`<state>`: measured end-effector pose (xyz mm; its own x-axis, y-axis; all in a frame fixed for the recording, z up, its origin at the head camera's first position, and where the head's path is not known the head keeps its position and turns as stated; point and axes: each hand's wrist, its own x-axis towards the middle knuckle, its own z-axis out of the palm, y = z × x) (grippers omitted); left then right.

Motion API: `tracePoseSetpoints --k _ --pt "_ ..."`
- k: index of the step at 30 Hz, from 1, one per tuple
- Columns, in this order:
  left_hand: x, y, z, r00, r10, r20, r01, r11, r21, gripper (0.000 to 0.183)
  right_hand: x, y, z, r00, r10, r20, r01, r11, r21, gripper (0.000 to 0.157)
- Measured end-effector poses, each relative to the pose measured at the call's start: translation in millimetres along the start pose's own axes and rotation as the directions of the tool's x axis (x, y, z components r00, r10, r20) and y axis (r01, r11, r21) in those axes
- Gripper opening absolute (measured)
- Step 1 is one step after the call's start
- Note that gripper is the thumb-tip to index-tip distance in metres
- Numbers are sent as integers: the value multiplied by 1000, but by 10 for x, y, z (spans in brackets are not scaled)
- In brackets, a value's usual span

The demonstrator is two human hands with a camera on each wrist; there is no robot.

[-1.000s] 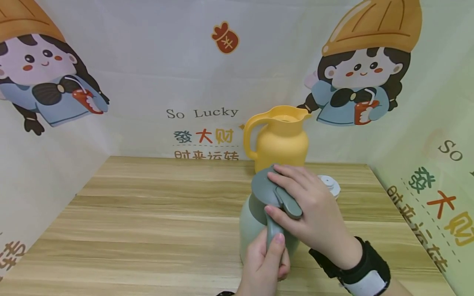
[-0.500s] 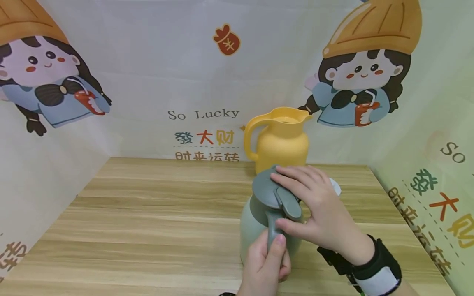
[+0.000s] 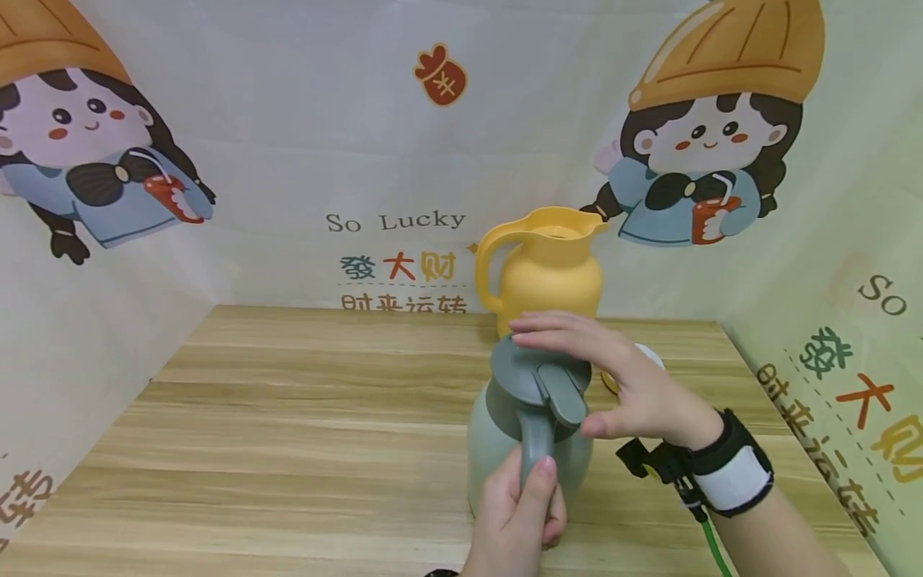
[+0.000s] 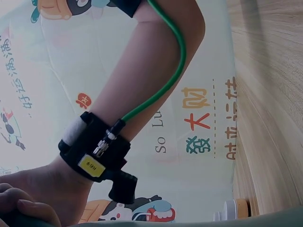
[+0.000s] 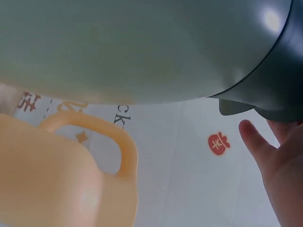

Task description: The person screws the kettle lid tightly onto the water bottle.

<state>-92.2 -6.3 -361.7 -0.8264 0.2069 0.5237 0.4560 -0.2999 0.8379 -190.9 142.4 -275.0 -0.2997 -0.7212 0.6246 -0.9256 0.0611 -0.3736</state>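
A pale green vacuum jug (image 3: pixel 492 441) with a dark grey-green lid (image 3: pixel 517 373) stands upright on the table in the head view. My left hand (image 3: pixel 508 513) grips its handle (image 3: pixel 536 437), fingers and thumb wrapped round it. Over the lid's far edge my right hand (image 3: pixel 620 373) stretches its fingers, the thumb held apart from the lid lever (image 3: pixel 565 397). Whether the fingertips touch the lid, I cannot tell. The jug's body (image 5: pixel 142 52) fills the top of the right wrist view, with the right thumb (image 5: pixel 255 139) below its lid.
Behind the green jug is a yellow jug (image 3: pixel 551 280) without a lid, its handle to the left. A white and yellow stopper (image 3: pixel 651 353) lies partly hidden behind my right hand. A printed cloth (image 3: pixel 288 160) surrounds the wooden table (image 3: pixel 288 417).
The right hand's thumb has come away from the jug's handle and moved right. Its fingers have straightened and shifted to the lid's far edge. The left hand keeps its hold.
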Motion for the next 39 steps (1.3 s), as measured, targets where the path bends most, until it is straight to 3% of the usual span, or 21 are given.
tracePoseSetpoints --k 6,11,20,30,39 --pt "4 -19 2 1000 22 2 -22 1000 -3 23 131 21 -31 996 -39 86 34 998 61 74" --pt "8 -18 5 1000 22 2 -22 1000 -1 22 141 54 -28 992 -44 117 41 999 27 67" --pt "9 -13 -13 1000 20 5 -20 1000 5 22 142 57 58 996 -75 52 77 996 -46 62" --pt "2 -27 -11 1000 24 9 -24 1000 -20 22 104 -48 167 999 17 -46 -25 984 -176 58" --pt "-1 -17 -8 1000 14 11 -13 1000 -14 21 69 -124 225 986 141 -90 -160 952 -259 58"
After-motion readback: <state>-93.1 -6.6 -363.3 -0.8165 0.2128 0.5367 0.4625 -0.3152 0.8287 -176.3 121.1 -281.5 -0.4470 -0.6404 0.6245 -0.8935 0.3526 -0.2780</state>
